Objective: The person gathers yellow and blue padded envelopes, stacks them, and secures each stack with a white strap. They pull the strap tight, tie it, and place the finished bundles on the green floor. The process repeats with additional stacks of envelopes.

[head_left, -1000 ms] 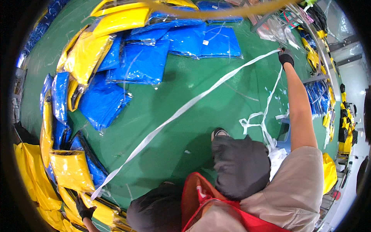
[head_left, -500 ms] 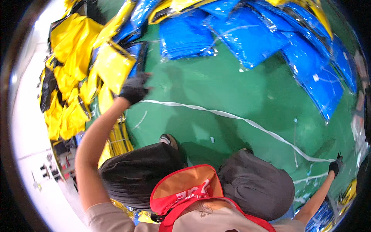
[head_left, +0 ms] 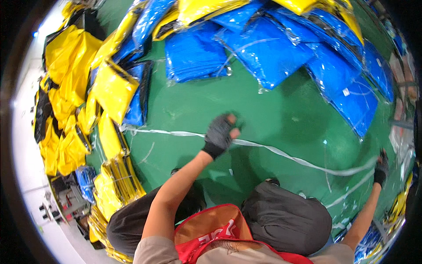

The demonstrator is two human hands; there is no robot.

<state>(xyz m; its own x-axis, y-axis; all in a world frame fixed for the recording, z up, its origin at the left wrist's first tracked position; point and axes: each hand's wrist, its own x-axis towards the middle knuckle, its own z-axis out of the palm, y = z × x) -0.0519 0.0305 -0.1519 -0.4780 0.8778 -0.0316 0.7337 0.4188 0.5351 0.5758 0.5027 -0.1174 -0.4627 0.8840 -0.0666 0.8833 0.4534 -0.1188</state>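
Note:
A long white plastic strap [head_left: 281, 153] lies across the green floor, running rightward and rising to my right hand [head_left: 381, 170]. That hand, in a dark fingerless glove, is closed on the strap at the far right. My left hand [head_left: 220, 135], gloved the same way, is over the strap near the middle of the view. Motion blurs its fingers, so whether it grips anything is unclear. A second length of strap [head_left: 349, 192] slants down below my right hand. Ahead of my hands lie blue folded sheets in clear plastic bags [head_left: 195, 53].
More blue bagged packs [head_left: 266, 53] curve round the far right. Yellow bagged packs [head_left: 115, 90] and loose yellow and black material [head_left: 72, 57] line the left side. A tied yellow bundle [head_left: 116, 185] lies beside my left knee. Small scraps [head_left: 231, 172] dot the green floor.
My left hand has moved right from the strap's left end by the yellow packs to mid-floor. My right hand is slightly higher in view, still with the strap. The view has shifted slightly.

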